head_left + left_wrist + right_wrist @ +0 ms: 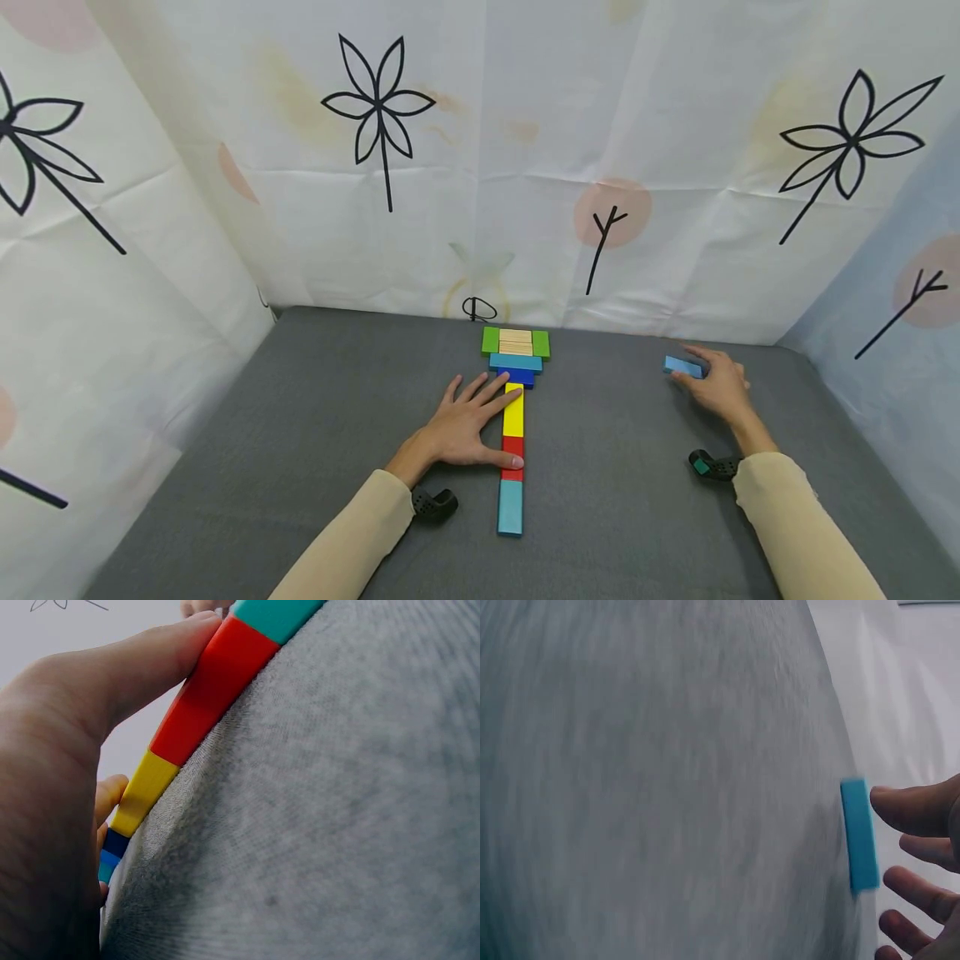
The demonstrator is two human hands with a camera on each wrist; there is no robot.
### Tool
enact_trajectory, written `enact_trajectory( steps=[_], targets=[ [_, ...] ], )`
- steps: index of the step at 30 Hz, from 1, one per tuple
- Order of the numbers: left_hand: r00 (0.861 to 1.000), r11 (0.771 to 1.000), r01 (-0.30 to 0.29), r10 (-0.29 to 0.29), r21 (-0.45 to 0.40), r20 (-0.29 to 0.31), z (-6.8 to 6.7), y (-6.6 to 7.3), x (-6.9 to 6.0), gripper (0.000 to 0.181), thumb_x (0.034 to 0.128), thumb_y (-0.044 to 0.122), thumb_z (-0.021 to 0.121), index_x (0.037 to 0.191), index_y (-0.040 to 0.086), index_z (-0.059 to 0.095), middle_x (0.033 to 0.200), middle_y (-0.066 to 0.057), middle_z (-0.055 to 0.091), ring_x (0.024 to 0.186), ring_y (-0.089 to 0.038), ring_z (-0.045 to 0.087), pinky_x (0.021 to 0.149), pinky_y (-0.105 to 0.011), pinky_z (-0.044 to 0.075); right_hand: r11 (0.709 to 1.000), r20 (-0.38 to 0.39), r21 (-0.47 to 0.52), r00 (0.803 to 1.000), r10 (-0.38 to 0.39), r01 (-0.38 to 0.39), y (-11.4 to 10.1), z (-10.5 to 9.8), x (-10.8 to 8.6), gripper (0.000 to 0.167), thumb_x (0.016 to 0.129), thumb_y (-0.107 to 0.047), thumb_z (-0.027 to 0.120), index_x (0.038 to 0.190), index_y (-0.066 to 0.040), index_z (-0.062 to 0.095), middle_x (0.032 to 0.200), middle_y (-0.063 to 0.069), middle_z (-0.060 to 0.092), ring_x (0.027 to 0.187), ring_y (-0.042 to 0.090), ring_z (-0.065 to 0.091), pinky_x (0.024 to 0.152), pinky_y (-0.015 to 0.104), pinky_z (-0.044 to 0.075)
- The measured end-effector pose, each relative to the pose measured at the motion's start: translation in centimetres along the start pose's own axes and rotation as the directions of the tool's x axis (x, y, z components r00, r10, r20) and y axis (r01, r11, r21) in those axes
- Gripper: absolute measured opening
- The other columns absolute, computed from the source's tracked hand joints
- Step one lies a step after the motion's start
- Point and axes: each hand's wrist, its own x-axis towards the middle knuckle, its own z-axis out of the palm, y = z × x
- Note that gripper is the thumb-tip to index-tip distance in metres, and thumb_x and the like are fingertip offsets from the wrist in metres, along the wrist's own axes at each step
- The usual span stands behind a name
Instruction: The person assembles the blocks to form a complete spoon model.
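My left hand (467, 429) lies spread over a column of flat wooden blocks in the head view. Its thumb touches the red block (513, 450), and its little finger reaches over the yellow block (513, 417). The dark blue block (525, 377) lies by its fingertips. A teal block (510, 508) forms the near end of the column. On the right, my right hand (718, 386) pinches a light blue block (684, 367) between thumb and fingers. That block (859, 834) shows beside the thumb tip in the right wrist view.
At the column's far end lie a wide blue block (516, 362), green blocks (491, 342) and several plain wood blocks (516, 342). They rest on a grey cloth-covered table (322, 417). A patterned white curtain (480, 150) hangs behind the table's far edge.
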Motion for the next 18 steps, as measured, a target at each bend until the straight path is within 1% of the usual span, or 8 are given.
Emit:
enact_trajectory(
  steps=[2,4,6,9,11,14,16,18],
  targets=[
    [1.0,1.0,0.001,-0.001,0.0,0.003,0.0,0.0,0.1,0.103,0.0796,0.08,0.058,0.164,0.034,0.02,0.171,0.006,0.003,0.156,-0.028,0.004,0.119,-0.062,-0.008,1.0,0.011,-0.015,1.0,0.013,-0.013,0.8,-0.3,-0.3,0.057,0.1,-0.02,0.066,0.144,0.01,0.046,0.139,0.044,0.039,0.122,0.066,0.031,0.093,0.078,0.023],
    [1.0,1.0,0.002,-0.002,-0.002,0.0,0.0,0.0,0.1,0.102,0.0796,0.08,0.058,0.163,0.035,0.021,0.171,0.006,0.004,0.156,-0.028,0.004,0.118,-0.063,-0.008,1.0,0.014,-0.019,1.0,0.013,-0.012,1.3,-0.4,-0.4,0.054,0.099,-0.017,0.066,0.142,0.012,0.048,0.134,0.044,0.044,0.119,0.063,0.038,0.094,0.074,0.027],
    [1.0,1.0,0.004,-0.004,-0.003,0.0,0.1,0.0,0.1,0.102,0.0795,0.08,0.058,0.163,0.035,0.021,0.171,0.007,0.004,0.156,-0.027,0.004,0.118,-0.062,-0.009,1.0,0.008,-0.025,1.0,0.01,-0.01,1.5,-0.4,-0.4,0.051,0.099,-0.015,0.067,0.138,0.013,0.051,0.131,0.043,0.048,0.116,0.06,0.045,0.095,0.071,0.033],
    [1.0,1.0,-0.001,0.001,-0.005,-0.009,0.0,0.0,0.0,0.101,0.0799,0.079,0.059,0.163,0.034,0.023,0.171,0.006,0.005,0.156,-0.029,0.005,0.118,-0.064,-0.007,1.0,-0.004,-0.022,1.0,0.019,-0.019,1.7,-0.2,-0.3,0.046,0.098,-0.012,0.068,0.134,0.013,0.055,0.127,0.042,0.051,0.112,0.055,0.051,0.092,0.066,0.04],
    [1.0,1.0,-0.004,0.004,-0.004,-0.013,-0.1,0.0,0.0,0.101,0.0801,0.079,0.059,0.163,0.034,0.023,0.171,0.005,0.006,0.156,-0.03,0.006,0.118,-0.064,-0.006,0.999,-0.01,-0.017,0.999,0.033,-0.033,1.6,-0.2,-0.2,0.043,0.097,-0.013,0.068,0.131,0.012,0.058,0.123,0.04,0.053,0.109,0.053,0.053,0.087,0.065,0.044],
    [1.0,1.0,-0.011,0.011,-0.005,-0.019,-0.1,0.1,0.0,0.101,0.0804,0.079,0.06,0.163,0.032,0.025,0.171,0.004,0.008,0.155,-0.031,0.007,0.118,-0.066,-0.005,0.999,-0.012,-0.008,0.999,0.043,-0.043,1.5,-0.1,0.1,0.04,0.098,-0.014,0.067,0.129,0.012,0.059,0.117,0.037,0.057,0.102,0.048,0.055,0.081,0.06,0.045],
    [1.0,1.0,-0.01,0.009,-0.006,-0.018,-0.2,0.1,0.0,0.101,0.0804,0.079,0.06,0.163,0.032,0.024,0.171,0.004,0.007,0.156,-0.031,0.007,0.118,-0.066,-0.005,0.999,-0.012,0.001,0.999,0.032,-0.032,1.0,0.0,0.3,0.039,0.099,-0.014,0.067,0.128,0.011,0.06,0.114,0.036,0.059,0.099,0.047,0.057,0.078,0.059,0.047],
    [1.0,1.0,-0.007,0.007,-0.007,-0.017,-0.2,0.2,0.0,0.101,0.0803,0.079,0.059,0.163,0.032,0.025,0.171,0.004,0.007,0.156,-0.031,0.008,0.118,-0.066,-0.005,1.0,-0.007,0.022,1.0,0.016,-0.016,0.3,0.2,0.5,0.038,0.099,-0.014,0.066,0.128,0.011,0.061,0.115,0.036,0.06,0.101,0.047,0.058,0.079,0.058,0.048]
  ],
)
